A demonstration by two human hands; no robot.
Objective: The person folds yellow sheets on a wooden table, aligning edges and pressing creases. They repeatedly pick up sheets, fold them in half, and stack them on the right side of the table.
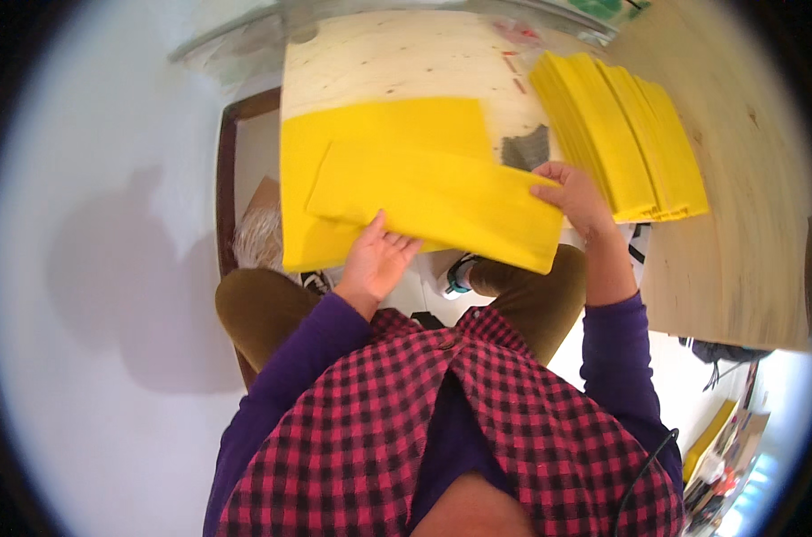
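Note:
A folded yellow cloth (437,192) is held up slantwise in front of me. My right hand (578,195) pinches its upper right corner between thumb and fingers. Under its lower left edge lies my left hand (379,261), palm up with the fingers stretched out and touching the cloth. Beneath it, a wider yellow sheet (397,121) lies flat on the wooden table (388,58); the folded piece hides much of it. To the right stands a stack of folded yellow cloths (616,134), next to my right hand.
A small dark grey scrap (526,149) lies between the sheet and the stack. Clear plastic wrap (258,234) sits beside the table's left side, close to my knee. A pale wooden surface (719,268) extends at right. A white wall (111,268) rises on the left.

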